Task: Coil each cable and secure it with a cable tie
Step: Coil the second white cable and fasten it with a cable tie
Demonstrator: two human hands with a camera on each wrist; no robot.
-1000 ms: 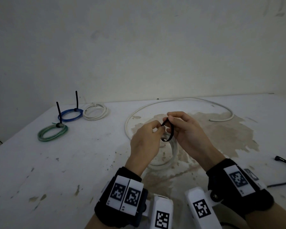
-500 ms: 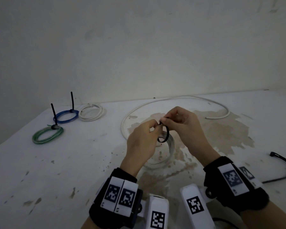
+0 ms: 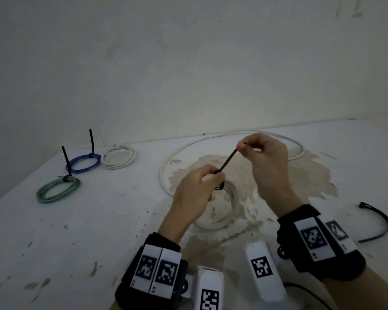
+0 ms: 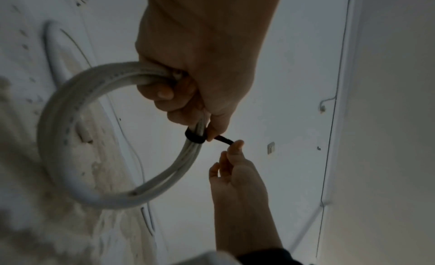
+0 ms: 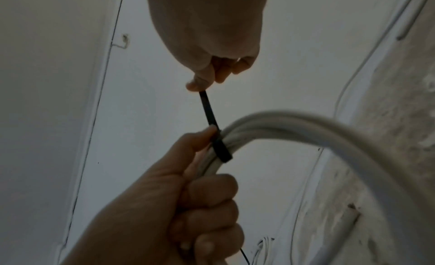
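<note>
My left hand [image 3: 211,179] grips a white coiled cable [image 3: 230,204] held just above the table; in the left wrist view its fingers curl round the coil [image 4: 70,138]. A black cable tie [image 3: 227,159] is cinched round the coil [image 5: 306,127], its band [image 5: 221,148] tight beside my left thumb. My right hand [image 3: 246,147] pinches the tie's tail [image 5: 208,109] between thumb and fingers, stretched taut up and to the right. The tie band [image 4: 194,137] also shows in the left wrist view.
A long loose white cable [image 3: 211,139] arcs across the stained table [image 3: 99,220] behind my hands. At the back left lie tied coils: green [image 3: 57,190], blue [image 3: 83,163] and white [image 3: 118,156]. A spare black cable tie [image 3: 379,222] lies at the right.
The tie's wide loop has closed down tight on the coil. My right hand has pulled the tail up and to the right, away from my left hand.
</note>
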